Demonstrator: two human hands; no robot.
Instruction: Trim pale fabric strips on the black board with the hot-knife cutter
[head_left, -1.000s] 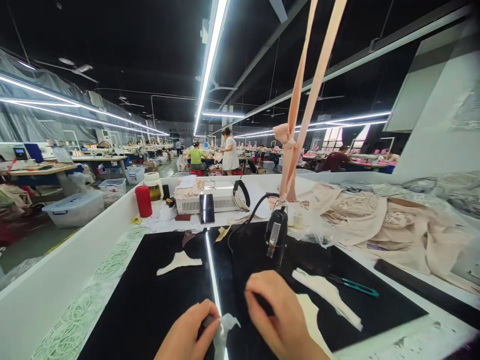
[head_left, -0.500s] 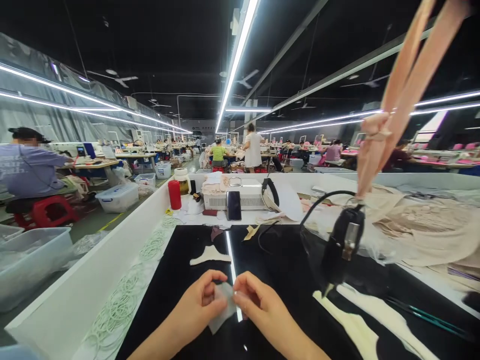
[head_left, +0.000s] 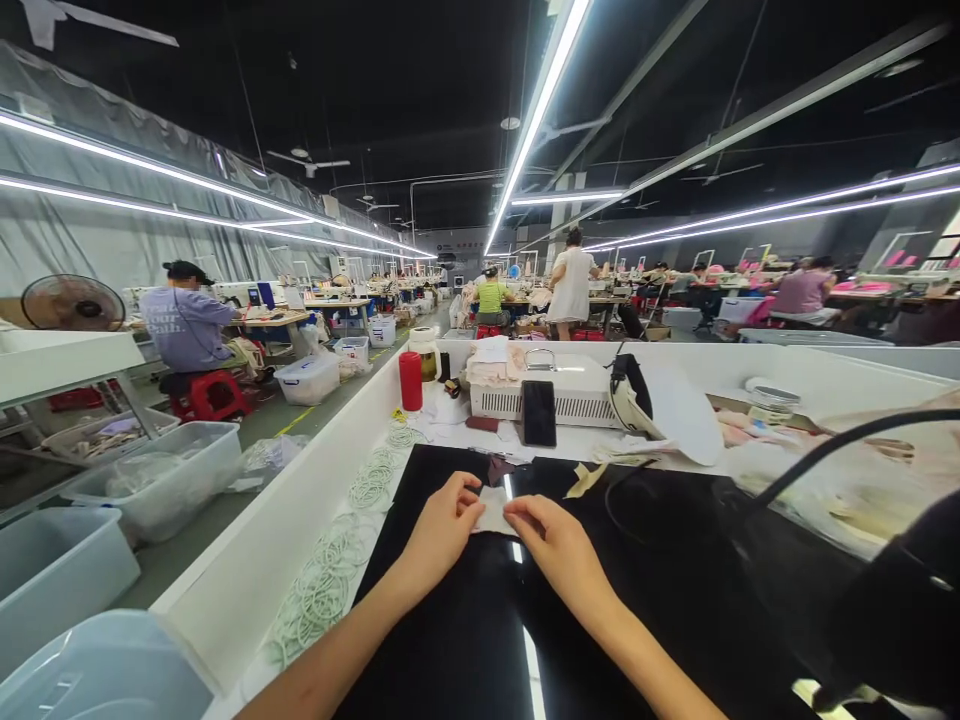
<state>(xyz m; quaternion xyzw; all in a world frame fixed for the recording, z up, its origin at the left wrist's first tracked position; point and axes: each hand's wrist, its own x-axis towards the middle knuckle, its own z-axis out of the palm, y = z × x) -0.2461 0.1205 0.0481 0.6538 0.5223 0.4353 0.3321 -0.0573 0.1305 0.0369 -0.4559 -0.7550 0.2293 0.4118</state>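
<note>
A small whitish piece of thin material (head_left: 493,510), cloth or film, spans the gap between my hands over the black work surface (head_left: 450,640). My left hand (head_left: 444,520) pinches its left edge between thumb and fingers. At its right edge, my right hand (head_left: 553,535) is closed in a pinch too. Whether the piece lies flat on the surface or is slightly raised I cannot tell. Just beyond it is a dark brownish scrap (head_left: 499,467), and a yellowish fabric scrap (head_left: 585,480) lies to the right.
Pale green cord loops (head_left: 322,590) line the left side by the white table wall (head_left: 247,560). Behind stand a red container (head_left: 410,380), a phone (head_left: 539,413) and a white vented box (head_left: 577,390). A dark, blurred object (head_left: 892,590) with a cable fills the right foreground. People sew farther off.
My view has swung left. Both hands have moved forward across the black surface with the whitish piece, which is now spread between them. The cream curved piece is no longer distinguishable there.
</note>
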